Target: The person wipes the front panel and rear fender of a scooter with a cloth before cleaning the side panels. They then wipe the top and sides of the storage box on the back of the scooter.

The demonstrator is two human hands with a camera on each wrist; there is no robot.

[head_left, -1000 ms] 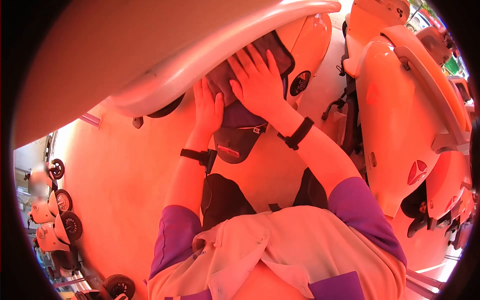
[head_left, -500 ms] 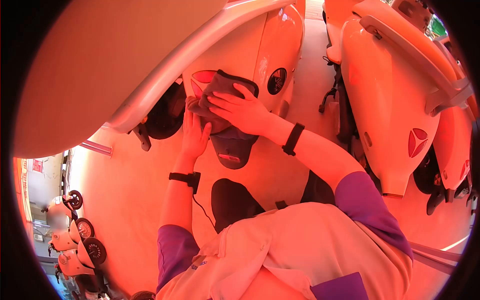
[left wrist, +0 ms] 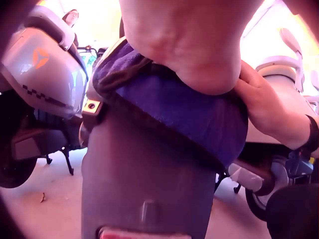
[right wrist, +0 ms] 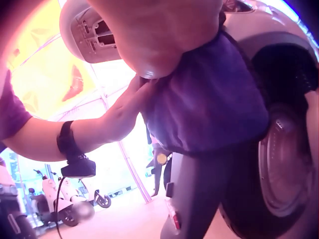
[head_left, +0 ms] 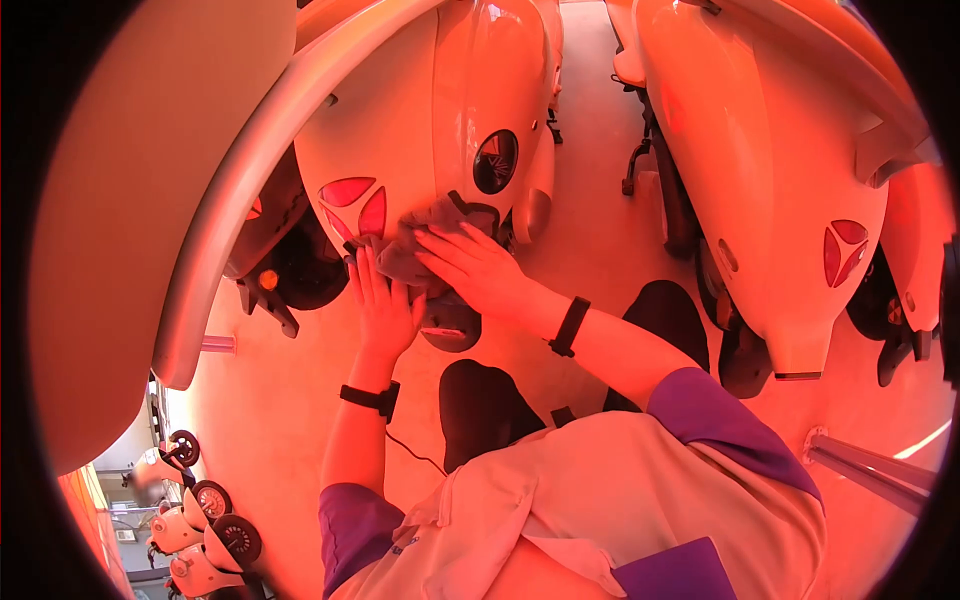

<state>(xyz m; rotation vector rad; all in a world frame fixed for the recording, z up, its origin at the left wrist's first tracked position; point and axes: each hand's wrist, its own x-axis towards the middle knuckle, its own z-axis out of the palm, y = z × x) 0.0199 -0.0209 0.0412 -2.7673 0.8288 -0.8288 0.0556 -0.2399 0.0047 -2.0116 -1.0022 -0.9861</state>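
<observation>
A dark purple cloth (head_left: 440, 212) lies bunched over the tail of a pale scooter (head_left: 400, 130), just below its red three-part tail light (head_left: 373, 210). My left hand (head_left: 382, 312) presses the cloth's left side with straight fingers pointing up. Across its right side lies my right hand (head_left: 490, 272), fingers stretched out over the fabric. In the left wrist view the cloth (left wrist: 174, 112) drapes over the top of the dark rear mudguard (left wrist: 144, 164). The mudguard's red reflector (head_left: 450, 333) shows below the hands. Both palms hide part of the cloth.
A second pale scooter (head_left: 760, 180) stands to the right. At the left, a large curved panel with a pale rim (head_left: 225, 220) stands close to my left arm. The rear wheel (right wrist: 286, 164) is beside the mudguard. Small scooters (head_left: 195, 530) line the lower left.
The view has shifted, bringing the scooter's tail light fully out. Both hands have slid the cloth down the tail, from under the pale rim to below the light, and it is more bunched.
</observation>
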